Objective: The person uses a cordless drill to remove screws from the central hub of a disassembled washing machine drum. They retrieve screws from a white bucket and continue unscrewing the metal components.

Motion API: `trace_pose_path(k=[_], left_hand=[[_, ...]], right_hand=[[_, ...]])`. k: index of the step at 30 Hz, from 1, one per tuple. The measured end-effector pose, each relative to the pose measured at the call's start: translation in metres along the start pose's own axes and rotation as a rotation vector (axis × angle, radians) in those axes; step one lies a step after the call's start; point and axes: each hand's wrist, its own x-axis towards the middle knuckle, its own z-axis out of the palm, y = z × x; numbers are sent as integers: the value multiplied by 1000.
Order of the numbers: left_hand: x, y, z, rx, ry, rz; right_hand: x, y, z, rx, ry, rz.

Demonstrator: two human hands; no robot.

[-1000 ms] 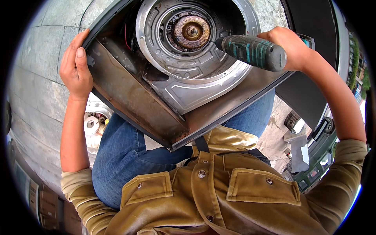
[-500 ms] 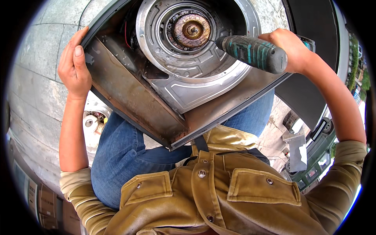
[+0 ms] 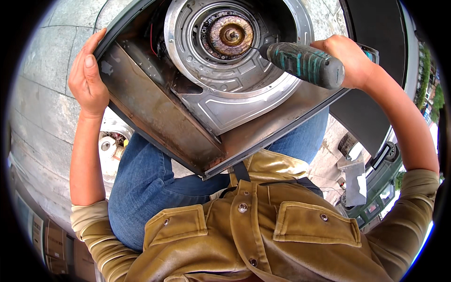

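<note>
At twelve o'clock in the view, a metal box point(image 3: 162, 110) stands open between the person's knees, its near corner at six o'clock. Inside it sits a round housing point(image 3: 300, 23), with a rusty disc point(image 3: 230, 36) at its middle. The left hand point(image 3: 88, 80), at ten o'clock, rests along the box's outer edge, its fingers straight and uncurled, thumb on the near side. The right hand point(image 3: 345, 61), at two o'clock, has its fingers wrapped around a drill point(image 3: 305, 64). The drill lies toward four o'clock from the disc, its thin bit pointing to the disc's edge; whether they touch, I cannot tell. A white roll point(image 3: 107, 146) lies at nine o'clock, beside the jeans point(image 3: 141, 192). A green car point(image 3: 385, 197) shows near four o'clock.
</note>
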Motion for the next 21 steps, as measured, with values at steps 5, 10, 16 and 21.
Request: trace_pose_path(k=[5,10,16,21], left_hand=[[-1,-4,1,-18,10,3],[-2,0,-3,-41,-53,-59],[-3,1,-4,-62,-83,-93],[-4,-2,-4,-78,-72,-96]], right_hand=[[2,-4,-5,-6,-53,32],[1,-2,-5,0,-51,32],[2,-2,-5,4,-49,37],[2,-1,-3,15,-33,24]])
